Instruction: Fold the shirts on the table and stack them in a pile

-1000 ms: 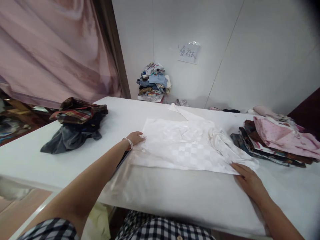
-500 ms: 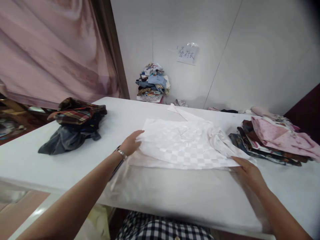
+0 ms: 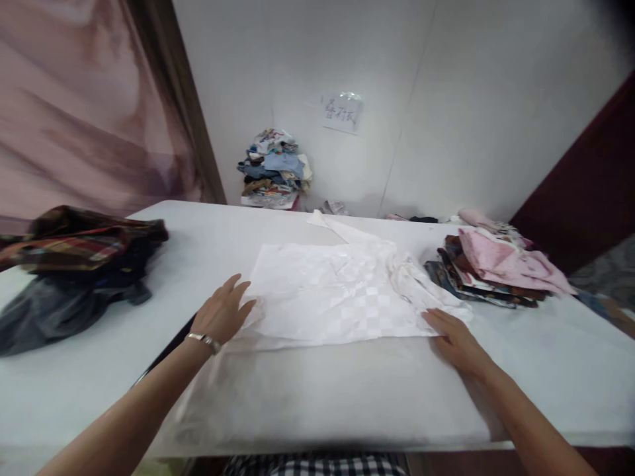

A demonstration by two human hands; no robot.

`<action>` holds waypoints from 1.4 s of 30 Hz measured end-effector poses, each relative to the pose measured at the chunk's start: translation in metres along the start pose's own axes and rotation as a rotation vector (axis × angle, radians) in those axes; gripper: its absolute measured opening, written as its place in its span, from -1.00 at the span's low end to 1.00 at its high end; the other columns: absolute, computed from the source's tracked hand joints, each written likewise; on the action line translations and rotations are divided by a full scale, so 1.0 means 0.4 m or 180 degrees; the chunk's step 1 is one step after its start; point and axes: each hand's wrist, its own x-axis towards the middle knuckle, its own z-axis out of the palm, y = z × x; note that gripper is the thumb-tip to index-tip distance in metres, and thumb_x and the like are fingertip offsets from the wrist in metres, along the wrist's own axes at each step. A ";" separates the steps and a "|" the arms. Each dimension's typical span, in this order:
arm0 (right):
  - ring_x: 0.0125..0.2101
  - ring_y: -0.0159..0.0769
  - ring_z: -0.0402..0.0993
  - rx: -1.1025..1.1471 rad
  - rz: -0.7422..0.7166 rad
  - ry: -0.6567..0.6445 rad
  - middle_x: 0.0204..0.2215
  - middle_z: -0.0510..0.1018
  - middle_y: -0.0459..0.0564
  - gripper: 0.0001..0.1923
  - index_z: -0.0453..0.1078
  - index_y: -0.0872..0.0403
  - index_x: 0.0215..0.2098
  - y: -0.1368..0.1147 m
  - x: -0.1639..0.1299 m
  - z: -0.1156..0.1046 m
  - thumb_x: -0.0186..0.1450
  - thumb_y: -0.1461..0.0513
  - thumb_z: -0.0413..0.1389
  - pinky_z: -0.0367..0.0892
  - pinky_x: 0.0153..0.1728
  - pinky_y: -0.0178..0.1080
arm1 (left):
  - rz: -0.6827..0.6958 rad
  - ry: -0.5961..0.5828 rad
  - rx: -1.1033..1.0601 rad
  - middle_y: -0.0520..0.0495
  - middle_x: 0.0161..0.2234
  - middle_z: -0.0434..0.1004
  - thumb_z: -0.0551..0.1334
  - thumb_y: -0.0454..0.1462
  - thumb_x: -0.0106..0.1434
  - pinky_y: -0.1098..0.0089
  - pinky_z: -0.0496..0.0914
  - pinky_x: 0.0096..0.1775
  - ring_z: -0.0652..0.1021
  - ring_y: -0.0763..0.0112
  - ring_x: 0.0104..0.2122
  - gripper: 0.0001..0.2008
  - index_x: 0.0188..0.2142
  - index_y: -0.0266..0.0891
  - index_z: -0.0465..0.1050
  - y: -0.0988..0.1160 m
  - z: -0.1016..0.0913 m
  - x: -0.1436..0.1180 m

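A white shirt with a checkered sheen lies spread on the white table in front of me. One narrow end of it points to the back, and its right side is bunched up. My left hand, with a metal band on the wrist, is at the shirt's left edge, fingers spread and holding nothing. At the near right corner, my right hand has its fingers closed on the shirt's edge; part of that grip is hidden.
Dark and plaid clothes are heaped at the table's left. Folded clothes, a pink one on top, are stacked at the right. Behind the table stands another clothes pile, below a paper sign on the wall.
My left hand has let go of the shirt's left edge and spread its fingers, moving slightly nearer me. My right hand stays at the right corner. The view has turned to the right.
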 end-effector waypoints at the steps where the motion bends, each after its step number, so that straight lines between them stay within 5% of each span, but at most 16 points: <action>1: 0.22 -0.02 0.14 0.0011 -0.0011 -0.0037 0.19 0.30 0.09 -0.46 0.30 0.02 0.17 -0.021 0.004 -0.008 0.22 0.18 -0.02 0.08 0.17 0.15 | 0.0283 0.0102 -0.0063 -0.23 0.28 0.10 0.00 -0.07 0.24 0.15 0.21 0.15 0.29 0.07 0.19 -0.46 0.14 -0.25 0.29 0.013 0.004 -0.001; 4: 0.29 -0.05 -0.07 0.0057 0.0066 -0.0192 0.28 0.12 0.02 -0.45 0.16 -0.08 0.25 -0.083 0.016 -0.017 0.30 0.08 -0.04 -0.12 0.22 0.19 | 0.0915 -0.0019 -0.0201 -0.18 0.28 0.11 0.02 -0.01 0.22 0.16 0.07 0.23 0.19 0.13 0.25 -0.43 0.15 -0.20 0.31 0.046 0.051 -0.008; 10: 0.31 -0.08 -0.15 0.0142 0.0531 -0.0635 0.30 0.06 -0.02 -0.44 0.15 -0.12 0.25 -0.122 0.018 -0.009 0.34 -0.07 -0.10 -0.22 0.24 0.19 | 0.0853 -0.0595 -0.0150 -0.08 0.28 0.10 0.03 -0.02 0.21 -0.05 -0.01 0.23 0.12 0.10 0.28 -0.43 0.20 -0.05 0.25 0.030 0.161 -0.006; 16: 0.28 -0.07 -0.01 0.0470 0.0329 0.0222 0.23 0.24 0.04 -0.53 0.34 -0.04 0.13 -0.097 0.094 -0.033 0.33 -0.01 -0.04 -0.02 0.22 0.13 | 0.0701 -0.0443 -0.0436 -0.07 0.27 0.15 0.00 -0.02 0.25 0.02 0.16 0.18 0.17 0.15 0.26 -0.48 0.17 -0.04 0.28 0.016 0.129 0.053; 20: 0.14 -0.10 0.28 0.0632 0.0484 0.0615 0.08 0.44 0.05 -0.64 0.45 0.00 -0.02 -0.076 0.250 -0.052 0.30 0.10 -0.03 0.23 0.11 0.00 | 0.0567 -0.0301 -0.0447 -0.19 0.27 0.13 0.05 0.01 0.20 0.10 0.20 0.16 0.29 0.10 0.19 -0.42 0.14 -0.17 0.33 0.026 0.103 0.141; 27: -0.05 -0.15 0.44 0.0345 0.1015 0.0156 -0.09 0.56 0.05 -0.63 0.49 0.11 -0.12 -0.044 0.616 -0.041 0.33 0.21 -0.13 0.29 -0.01 -0.19 | 0.0101 -0.0540 -0.0103 -0.22 0.29 0.09 0.02 -0.02 0.20 0.09 0.15 0.17 0.23 0.11 0.23 -0.41 0.15 -0.23 0.30 0.020 0.134 0.343; 31: -0.13 -0.17 0.45 0.0159 0.0979 -0.0245 -0.19 0.56 0.05 -0.68 0.48 0.15 -0.21 -0.052 0.804 0.031 0.37 0.19 -0.09 0.31 -0.07 -0.13 | -0.0145 -0.0593 0.0066 -0.20 0.31 0.04 -0.05 -0.04 0.27 0.02 0.06 0.19 0.12 0.14 0.28 -0.43 0.21 -0.18 0.20 0.016 0.164 0.453; 35: -0.11 -0.22 0.42 -0.0004 0.1069 -0.0523 -0.04 0.44 0.05 -0.68 0.34 0.11 -0.01 -0.055 0.949 0.126 0.34 0.12 0.06 0.37 -0.09 -0.05 | -0.0187 -0.0672 0.0204 -0.19 0.33 -0.02 -0.14 -0.08 0.32 0.01 0.03 0.20 0.05 0.18 0.30 -0.44 0.26 -0.18 0.09 0.023 0.183 0.534; 42: 0.02 -0.03 0.32 0.0005 0.1419 -0.0597 -0.02 0.43 0.22 -0.68 0.39 0.19 -0.09 -0.026 1.077 0.239 0.25 0.17 0.14 0.20 0.03 0.04 | 0.0000 -0.0790 0.0395 -0.24 0.12 0.38 -0.02 -0.13 0.27 0.01 0.07 0.14 0.35 0.06 0.12 -0.54 0.10 -0.20 0.33 0.034 0.196 0.607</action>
